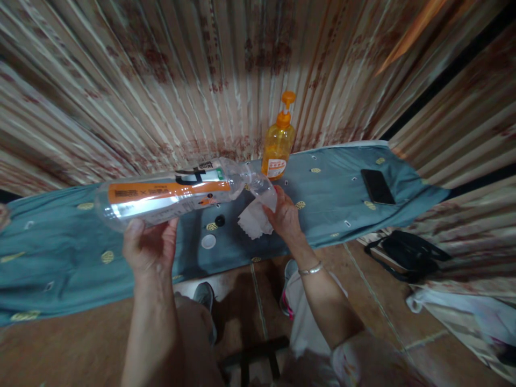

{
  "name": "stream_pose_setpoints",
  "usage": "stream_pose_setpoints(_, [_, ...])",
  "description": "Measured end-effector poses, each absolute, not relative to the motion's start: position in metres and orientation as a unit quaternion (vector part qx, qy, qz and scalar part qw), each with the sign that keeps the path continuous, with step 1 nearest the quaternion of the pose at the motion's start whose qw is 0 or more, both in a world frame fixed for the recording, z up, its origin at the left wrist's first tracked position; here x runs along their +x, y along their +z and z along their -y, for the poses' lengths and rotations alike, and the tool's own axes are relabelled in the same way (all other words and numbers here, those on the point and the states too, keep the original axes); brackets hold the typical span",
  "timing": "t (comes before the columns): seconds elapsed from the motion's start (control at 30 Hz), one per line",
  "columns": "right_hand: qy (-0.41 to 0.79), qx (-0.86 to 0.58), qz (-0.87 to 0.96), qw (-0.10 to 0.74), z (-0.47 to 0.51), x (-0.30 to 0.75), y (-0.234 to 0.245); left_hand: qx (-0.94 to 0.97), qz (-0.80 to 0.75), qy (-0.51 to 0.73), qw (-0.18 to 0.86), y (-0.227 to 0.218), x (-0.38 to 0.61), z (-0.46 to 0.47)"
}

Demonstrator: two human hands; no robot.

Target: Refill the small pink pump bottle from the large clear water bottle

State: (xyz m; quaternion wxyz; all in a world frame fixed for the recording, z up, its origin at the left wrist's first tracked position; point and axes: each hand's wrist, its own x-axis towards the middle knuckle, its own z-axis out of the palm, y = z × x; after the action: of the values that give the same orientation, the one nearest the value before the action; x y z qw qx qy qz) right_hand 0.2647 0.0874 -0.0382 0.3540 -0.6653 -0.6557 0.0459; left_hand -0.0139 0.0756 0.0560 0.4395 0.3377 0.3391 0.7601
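My left hand [151, 244] grips a large clear plastic bottle [173, 193] near its base, from below. The bottle lies sideways in the air above the table, with an orange and silver label and its neck to the right. A clear, flared plastic piece [262, 185], like a funnel, meets the bottle's neck; how they join is unclear. My right hand [284, 215] is closed at that piece's wide end, with a thin white tissue [255, 220] hanging from the fingers. Below the bottle, a small black cap [220, 221] and a white round lid [208, 241] rest on the cloth.
An orange pump bottle [278, 148] stands at the table's back edge. A dark phone [378, 186] lies at the right on the green patterned tablecloth [322, 199]. Pleated curtains [181, 70] hang behind. A black bag [407, 252] is at lower right. Another person's hand [4, 216] shows at far left.
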Motion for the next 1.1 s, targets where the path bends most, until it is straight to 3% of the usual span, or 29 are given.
stream_pose_setpoints(0.9, [0.059, -0.682, 0.647, 0.334, -0.086, 0.262, -0.031, 0.301, -0.351, 0.773, 0.433, 0.065, -0.003, -0.072])
stream_pose_setpoints(1.1, [0.052, -0.662, 0.654, 0.363, -0.088, 0.265, -0.038, 0.310, -0.361, 0.765, 0.434, 0.063, -0.007, -0.073])
